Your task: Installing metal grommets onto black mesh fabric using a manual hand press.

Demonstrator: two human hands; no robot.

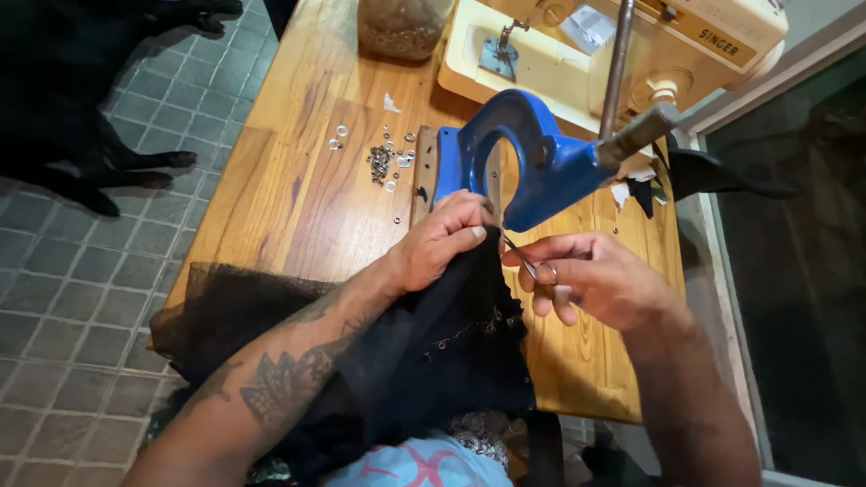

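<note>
My left hand [442, 239] pinches the top edge of a black fabric piece [433, 347] with a row of small metal eyelets, just in front of a blue hand press [523, 167]. My right hand [595, 280] holds a small pair of metal scissors [528, 261], their tips pointing at the fabric edge near my left fingers. The fabric drapes over the wooden table [298, 198] edge toward my lap.
A pile of small metal eyelets [383, 162] lies left of the press, with a few loose rings [338, 137] beyond. A cream sewing machine [613, 45] and a brownish jar [401, 27] stand at the back. A black dog [63, 99] lies on the tiled floor at left.
</note>
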